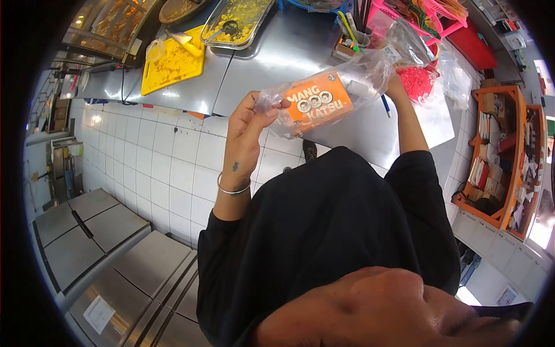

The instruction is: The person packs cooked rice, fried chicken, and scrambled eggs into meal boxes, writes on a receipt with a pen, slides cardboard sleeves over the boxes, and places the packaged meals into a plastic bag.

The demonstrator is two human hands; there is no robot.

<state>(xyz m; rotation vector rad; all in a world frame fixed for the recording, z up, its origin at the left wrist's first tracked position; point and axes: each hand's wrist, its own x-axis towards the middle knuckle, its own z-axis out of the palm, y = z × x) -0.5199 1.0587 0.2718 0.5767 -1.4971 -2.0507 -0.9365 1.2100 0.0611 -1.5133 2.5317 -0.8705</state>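
A clear plastic bag (pixel 365 70) is stretched between my two hands above the front edge of the steel table. Inside it lies an orange box (pixel 330 107) printed "MANG KATSU", with a small white item (pixel 357 88) by its upper corner. My left hand (pixel 252 120) is closed, pinching the bunched left end of the bag. At the bag's other end is my right hand (pixel 396 89), closed on the plastic, its fingertips partly hidden. A blue pen (pixel 385 106) lies close to my right wrist on a white sheet (pixel 425 124).
A yellow cutting board (pixel 173 62) with crumbs and a glass tray (pixel 252 36) of yellow food are at the back left. Pink baskets (pixel 445 20), a pen holder (pixel 359 38) and a red plastic bag (pixel 419 84) stand right. An orange shelf (pixel 471 173) is beyond.
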